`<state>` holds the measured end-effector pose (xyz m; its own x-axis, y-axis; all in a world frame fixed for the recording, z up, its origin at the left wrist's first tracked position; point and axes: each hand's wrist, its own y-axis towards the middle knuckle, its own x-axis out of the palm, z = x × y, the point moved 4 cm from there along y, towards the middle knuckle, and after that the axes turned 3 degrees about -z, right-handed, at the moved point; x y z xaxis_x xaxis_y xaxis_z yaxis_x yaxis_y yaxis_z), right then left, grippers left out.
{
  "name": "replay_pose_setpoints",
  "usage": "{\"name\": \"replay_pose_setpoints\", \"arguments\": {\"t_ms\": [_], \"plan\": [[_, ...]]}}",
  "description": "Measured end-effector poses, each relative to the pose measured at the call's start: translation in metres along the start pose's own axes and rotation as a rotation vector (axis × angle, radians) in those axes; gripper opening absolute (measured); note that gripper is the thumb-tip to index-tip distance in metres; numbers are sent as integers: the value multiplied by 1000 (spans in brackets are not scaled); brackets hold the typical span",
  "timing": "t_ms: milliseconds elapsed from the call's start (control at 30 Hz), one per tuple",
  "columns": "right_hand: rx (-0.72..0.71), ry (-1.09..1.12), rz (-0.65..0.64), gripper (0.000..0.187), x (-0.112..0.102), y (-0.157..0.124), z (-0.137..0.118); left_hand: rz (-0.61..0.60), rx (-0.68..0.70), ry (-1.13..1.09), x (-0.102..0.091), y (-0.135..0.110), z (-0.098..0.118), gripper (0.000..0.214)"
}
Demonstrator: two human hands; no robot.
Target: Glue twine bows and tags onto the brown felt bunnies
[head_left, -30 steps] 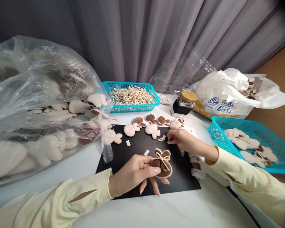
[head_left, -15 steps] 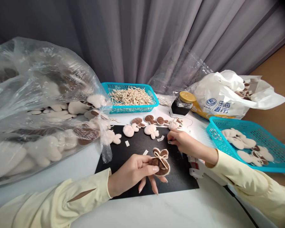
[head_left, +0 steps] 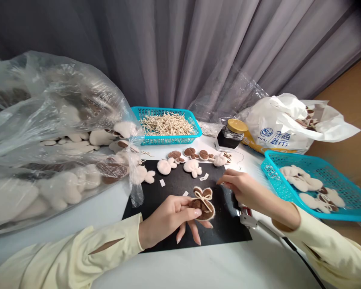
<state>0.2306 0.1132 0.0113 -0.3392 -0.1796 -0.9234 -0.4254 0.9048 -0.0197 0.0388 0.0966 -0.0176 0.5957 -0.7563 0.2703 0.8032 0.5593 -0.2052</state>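
Observation:
My left hand (head_left: 168,218) pinches a brown felt plush piece (head_left: 203,208) between thumb and forefinger, over the black mat (head_left: 156,212). The piece has two rounded ears, a pale fuzzy edge and a cream cord bow. My other left fingers spread beneath it. To the right, my right hand (head_left: 243,188) hovers above the mat's right side, fingertips pressed together; what lies between them is too small to make out. Below it rests what looks like a hot glue gun (head_left: 248,220), white and red with a black cable, partly hidden. Small white labels (head_left: 204,177) lie on the mat.
Several fuzzy plush pieces (head_left: 192,167) line the mat's back edge. Behind stand a blue basket (head_left: 168,139) of cord bows and a dark jar (head_left: 228,138) with a yellow lid. A clear bag (head_left: 62,104) bulges at left; another blue basket (head_left: 270,170) and a white bag (head_left: 276,120) are right.
My right hand has moved right and closer to me, away from the labels, and now hovers over the glue gun. My left hand holds the plush piece almost in place.

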Motion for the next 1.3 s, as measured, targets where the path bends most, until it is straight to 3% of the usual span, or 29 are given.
{"name": "replay_pose_setpoints", "arguments": {"t_ms": [100,200,300,500,700,900,1067,1300], "plan": [[139,185,128,18,-14,-23,-18,21,-10,-33,-1,0,1,23],[311,677,241,13,-12,-42,-34,42,-20,-64,-2,1,1,24],[341,1035,218,18,0,-46,-46,56,-23,-78,-2,1,1,24],[328,1319,125,23,18,-38,-43,69,-36,-82,-3,3,2,26],[394,1416,63,27,29,-37,-46,79,-37,-36,-1,3,4,28],[288,1451,4,25,33,-34,-57,117,5,44,0,2,2,33],[253,1473,21,19,32,-35,-59,128,-11,71,1,3,2,34],[249,1254,142,18,33,-38,-60,130,-3,116,3,2,3,34]]}}
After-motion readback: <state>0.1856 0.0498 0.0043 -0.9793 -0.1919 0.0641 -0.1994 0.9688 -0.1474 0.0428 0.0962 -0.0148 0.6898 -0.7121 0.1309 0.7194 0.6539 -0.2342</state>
